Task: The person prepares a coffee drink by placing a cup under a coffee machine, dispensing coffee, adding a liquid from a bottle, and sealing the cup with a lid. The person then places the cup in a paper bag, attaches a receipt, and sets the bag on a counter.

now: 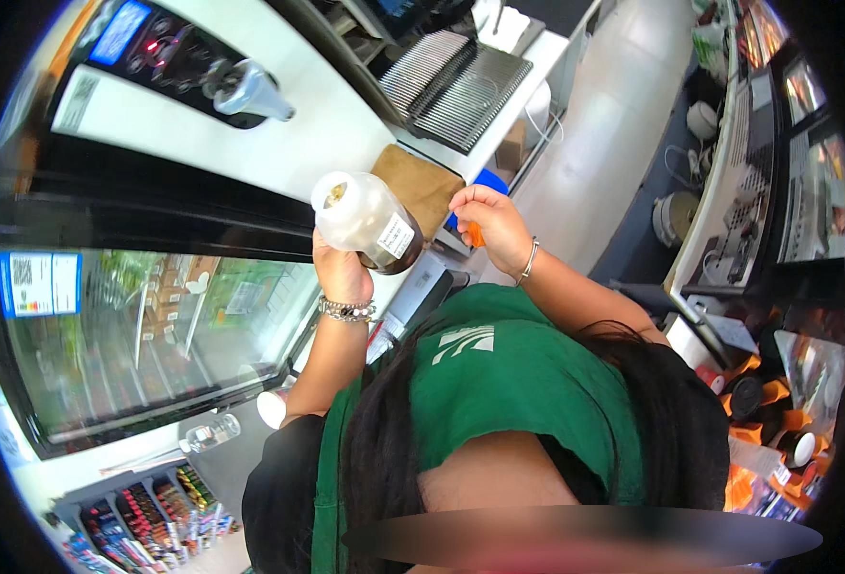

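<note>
My left hand (345,276) grips a translucent plastic bottle (354,215) from below and behind. The bottle is tilted, with its round pale mouth towards the camera and something yellowish showing inside. Dark liquid or syrup fills its lower part, and a white label with writing sits on its side. My right hand (491,219) is a short way to the right, apart from the bottle. Its fingers curl around a small orange object (475,234), possibly a cap, mostly hidden by the hand.
A folded brown cloth (419,183) lies on the white counter behind the bottle. Beyond it is a ribbed black drip tray (458,90). A glass-door fridge (157,337) stands at the left, below a dispensing machine (178,68) with a lit display. Stocked shelves (153,516) are lower left.
</note>
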`<state>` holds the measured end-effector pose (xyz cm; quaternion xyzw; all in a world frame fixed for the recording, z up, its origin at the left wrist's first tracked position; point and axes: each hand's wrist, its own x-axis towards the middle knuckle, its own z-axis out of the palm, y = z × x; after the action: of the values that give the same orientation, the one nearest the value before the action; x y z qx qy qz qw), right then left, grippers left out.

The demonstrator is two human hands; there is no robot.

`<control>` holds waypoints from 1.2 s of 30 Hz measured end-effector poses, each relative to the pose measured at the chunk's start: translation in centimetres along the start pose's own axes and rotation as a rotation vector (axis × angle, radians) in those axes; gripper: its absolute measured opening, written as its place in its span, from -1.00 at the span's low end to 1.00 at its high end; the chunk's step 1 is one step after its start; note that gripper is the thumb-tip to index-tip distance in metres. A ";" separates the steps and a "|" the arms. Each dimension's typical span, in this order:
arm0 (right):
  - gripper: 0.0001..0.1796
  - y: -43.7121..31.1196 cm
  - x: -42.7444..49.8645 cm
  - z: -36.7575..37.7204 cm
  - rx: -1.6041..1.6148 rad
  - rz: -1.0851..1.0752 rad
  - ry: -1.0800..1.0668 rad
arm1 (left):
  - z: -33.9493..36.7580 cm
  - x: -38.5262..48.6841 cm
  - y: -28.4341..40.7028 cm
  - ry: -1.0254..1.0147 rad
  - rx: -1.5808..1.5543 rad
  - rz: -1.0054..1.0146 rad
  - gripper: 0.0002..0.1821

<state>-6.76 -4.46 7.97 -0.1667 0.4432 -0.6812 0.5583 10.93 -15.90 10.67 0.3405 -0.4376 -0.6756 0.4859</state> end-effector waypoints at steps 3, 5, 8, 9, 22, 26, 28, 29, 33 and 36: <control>-0.92 -4.4 1.2 2.4 -0.158 -0.064 -0.039 | 0.0 0.9 0.3 0.006 -0.016 0.055 -0.74; -0.93 -8.1 1.6 3.7 -0.251 -0.240 -0.148 | 0.2 1.5 0.4 0.109 0.042 0.035 -0.75; -0.91 -11.8 1.7 5.5 -0.368 -0.471 -0.249 | 0.8 2.0 0.9 0.140 -0.004 0.071 -0.75; -0.91 -12.1 1.6 5.8 -0.446 -0.427 -0.248 | 1.0 2.2 1.2 0.115 -0.033 0.095 -0.74; -0.39 -2.2 2.1 3.2 0.255 0.563 -0.593 | 0.3 0.3 6.1 -0.179 -0.368 0.096 -0.61; -0.34 -0.4 1.5 4.1 0.396 0.490 -0.836 | 1.8 -0.2 4.7 -0.037 -0.254 0.209 -0.62; -0.32 -0.3 1.0 3.9 0.314 0.484 -0.871 | 2.3 -0.2 3.7 0.069 -0.170 0.318 -0.62; -0.29 -0.7 0.7 3.4 0.230 0.508 -0.888 | 2.2 -0.1 3.4 0.089 -0.124 0.329 -0.62; -0.54 -3.2 0.0 3.5 -0.544 0.413 -0.813 | 1.6 0.6 2.4 0.144 -0.032 0.377 -0.70; -0.77 -8.6 0.0 4.3 -0.782 0.140 -0.945 | 1.3 1.3 2.1 0.160 0.079 0.436 -0.80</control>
<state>-8.95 -6.42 17.17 -0.6132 0.3748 -0.2828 0.6352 10.12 -17.06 13.03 0.3091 -0.4870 -0.5079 0.6398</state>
